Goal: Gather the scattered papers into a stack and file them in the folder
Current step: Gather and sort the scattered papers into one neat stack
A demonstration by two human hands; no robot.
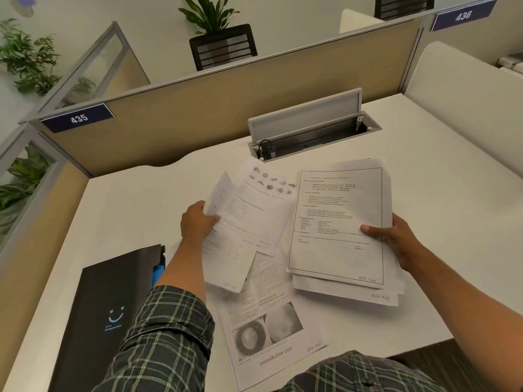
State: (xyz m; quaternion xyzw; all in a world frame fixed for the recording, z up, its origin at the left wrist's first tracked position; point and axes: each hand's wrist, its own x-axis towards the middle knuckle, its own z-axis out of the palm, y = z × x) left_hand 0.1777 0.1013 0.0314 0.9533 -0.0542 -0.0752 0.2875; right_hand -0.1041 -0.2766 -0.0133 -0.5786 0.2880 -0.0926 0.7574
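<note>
Head view over the white counter (135, 210): we hold paper in both hands. Our left hand (198, 222) pinches a few loose sheets (249, 210) by their left edge, thumb on top, and they fan and curl above the counter. Our right hand (396, 236) grips a thicker stack (336, 222) at its right edge, thumb across the top page, long axis running away from us, text upright to us. One printed page (271, 329) lies flat near the counter's front edge, tilted slightly. The black folder (107, 306) lies closed at our left. We judge the sheets light, limp and slippery against each other, best held at the edges and squared against the counter.
</note>
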